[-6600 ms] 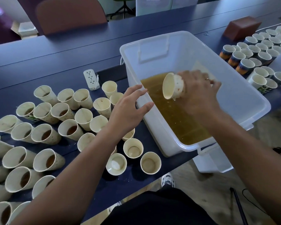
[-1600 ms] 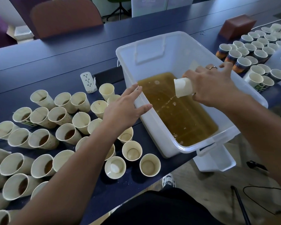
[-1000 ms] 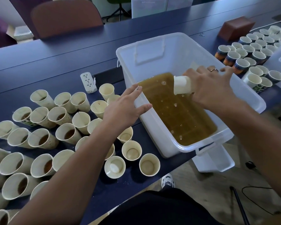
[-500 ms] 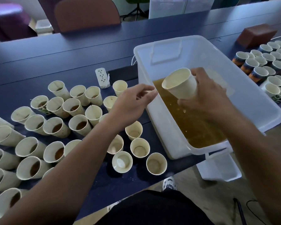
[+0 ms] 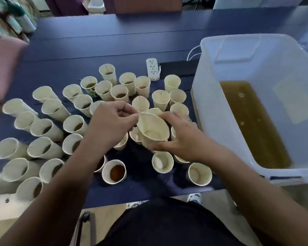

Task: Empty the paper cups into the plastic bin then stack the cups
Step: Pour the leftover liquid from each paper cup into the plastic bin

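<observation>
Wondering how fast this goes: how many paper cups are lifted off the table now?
1: a cream paper cup, held by the right hand, left hand pinching its rim; nested cups may be hidden.

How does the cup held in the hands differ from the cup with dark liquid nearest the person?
The held cup is empty; the dark-liquid cup holds brown liquid. The held cup is off the table, gripped by the right hand with the left hand at its rim; the dark-liquid cup stands untouched. The held cup is tilted, the other upright. Both are plain cream paper cups.
</observation>
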`<action>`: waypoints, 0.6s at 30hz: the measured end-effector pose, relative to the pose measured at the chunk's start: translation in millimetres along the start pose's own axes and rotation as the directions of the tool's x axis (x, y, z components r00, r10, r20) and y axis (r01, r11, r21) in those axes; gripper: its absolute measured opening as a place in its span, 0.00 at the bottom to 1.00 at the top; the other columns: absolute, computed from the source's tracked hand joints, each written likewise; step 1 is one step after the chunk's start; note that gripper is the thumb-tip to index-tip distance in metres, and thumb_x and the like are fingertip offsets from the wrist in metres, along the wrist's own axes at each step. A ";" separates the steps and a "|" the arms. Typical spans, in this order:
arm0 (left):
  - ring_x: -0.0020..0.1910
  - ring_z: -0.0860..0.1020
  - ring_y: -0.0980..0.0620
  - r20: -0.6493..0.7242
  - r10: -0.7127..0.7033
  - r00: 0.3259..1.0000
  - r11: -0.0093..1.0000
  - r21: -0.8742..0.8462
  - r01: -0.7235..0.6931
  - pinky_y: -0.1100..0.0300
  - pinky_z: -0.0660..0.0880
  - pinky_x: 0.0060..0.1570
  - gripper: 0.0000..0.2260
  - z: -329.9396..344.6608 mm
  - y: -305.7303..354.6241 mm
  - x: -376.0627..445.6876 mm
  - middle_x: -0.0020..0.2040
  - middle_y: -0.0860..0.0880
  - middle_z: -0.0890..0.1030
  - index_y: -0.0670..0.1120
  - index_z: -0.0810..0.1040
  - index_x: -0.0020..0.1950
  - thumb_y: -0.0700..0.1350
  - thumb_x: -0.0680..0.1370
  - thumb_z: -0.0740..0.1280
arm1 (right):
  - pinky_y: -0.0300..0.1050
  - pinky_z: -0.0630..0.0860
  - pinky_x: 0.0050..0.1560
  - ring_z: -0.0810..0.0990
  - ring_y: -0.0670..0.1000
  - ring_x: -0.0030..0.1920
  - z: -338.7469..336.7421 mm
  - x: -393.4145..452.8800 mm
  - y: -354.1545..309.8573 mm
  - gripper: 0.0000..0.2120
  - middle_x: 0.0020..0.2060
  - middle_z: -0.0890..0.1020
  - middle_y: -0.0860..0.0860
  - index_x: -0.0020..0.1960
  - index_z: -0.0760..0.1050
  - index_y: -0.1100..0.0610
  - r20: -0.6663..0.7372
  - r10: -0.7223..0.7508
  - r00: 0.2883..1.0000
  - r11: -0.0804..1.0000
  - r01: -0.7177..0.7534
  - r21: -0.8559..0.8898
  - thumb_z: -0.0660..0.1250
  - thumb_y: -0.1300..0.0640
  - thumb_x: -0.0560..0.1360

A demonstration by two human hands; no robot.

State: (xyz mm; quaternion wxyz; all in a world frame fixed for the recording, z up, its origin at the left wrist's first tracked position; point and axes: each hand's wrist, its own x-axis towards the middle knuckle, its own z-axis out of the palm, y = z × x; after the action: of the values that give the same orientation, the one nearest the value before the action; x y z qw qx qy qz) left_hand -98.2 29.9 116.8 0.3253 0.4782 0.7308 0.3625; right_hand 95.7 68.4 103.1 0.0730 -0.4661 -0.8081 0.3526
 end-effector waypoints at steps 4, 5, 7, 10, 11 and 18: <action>0.33 0.82 0.56 -0.049 -0.031 0.998 0.992 0.120 0.037 0.55 0.80 0.40 0.04 -7.2 -38.8 -13.9 0.31 0.55 0.83 0.51 0.84 0.40 0.43 0.73 0.73 | 0.55 0.63 0.71 0.66 0.50 0.69 24.5 6.1 -3.7 0.36 0.67 0.71 0.45 0.70 0.68 0.40 0.147 -0.028 0.989 0.998 0.019 0.061 0.61 0.26 0.66; 0.32 0.82 0.57 -0.055 -0.042 0.998 0.992 0.119 0.048 0.57 0.79 0.39 0.04 -8.0 -46.4 -17.5 0.31 0.56 0.83 0.52 0.83 0.39 0.43 0.73 0.73 | 0.53 0.65 0.70 0.67 0.50 0.68 31.4 8.4 -4.6 0.32 0.66 0.72 0.45 0.69 0.70 0.39 0.145 -0.025 0.989 0.994 0.010 0.105 0.60 0.27 0.68; 0.31 0.81 0.58 -0.061 -0.053 0.997 0.991 0.117 0.060 0.60 0.78 0.37 0.06 -7.4 -59.6 -23.2 0.31 0.55 0.83 0.53 0.82 0.38 0.43 0.73 0.74 | 0.49 0.71 0.62 0.74 0.47 0.58 45.2 15.0 -3.6 0.19 0.57 0.75 0.45 0.62 0.76 0.39 0.074 -0.020 0.997 0.987 0.008 0.163 0.62 0.34 0.75; 0.35 0.82 0.55 -0.060 -0.075 0.995 0.988 0.131 0.082 0.50 0.81 0.43 0.05 -6.0 -76.8 -29.7 0.33 0.53 0.83 0.53 0.82 0.39 0.44 0.74 0.73 | 0.47 0.76 0.49 0.75 0.43 0.43 62.1 24.7 -1.2 0.10 0.43 0.75 0.40 0.58 0.80 0.45 -0.037 -0.057 0.998 0.998 0.057 0.015 0.67 0.47 0.79; 0.36 0.82 0.54 -0.051 -0.101 0.994 0.986 0.127 0.107 0.49 0.81 0.45 0.05 -6.0 -82.3 -31.6 0.33 0.53 0.83 0.52 0.82 0.40 0.44 0.74 0.73 | 0.46 0.75 0.45 0.76 0.44 0.43 66.6 26.8 -2.3 0.09 0.42 0.76 0.39 0.58 0.81 0.46 -0.037 -0.064 0.997 0.997 0.063 -0.042 0.67 0.48 0.79; 0.38 0.79 0.56 0.024 -0.244 0.969 0.911 0.349 0.221 0.53 0.77 0.40 0.05 -13.9 -125.2 -51.6 0.37 0.54 0.82 0.55 0.79 0.46 0.55 0.78 0.69 | 0.50 0.77 0.49 0.80 0.55 0.53 91.6 45.4 0.1 0.12 0.50 0.83 0.46 0.59 0.80 0.44 0.036 -0.010 0.999 0.958 0.020 -0.287 0.64 0.50 0.78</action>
State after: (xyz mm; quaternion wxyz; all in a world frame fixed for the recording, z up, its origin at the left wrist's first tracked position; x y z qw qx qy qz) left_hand -150.5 -56.4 25.4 0.3018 0.4490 0.8233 0.1719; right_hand 29.7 59.1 25.6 -0.0066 -0.4594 -0.8555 0.2387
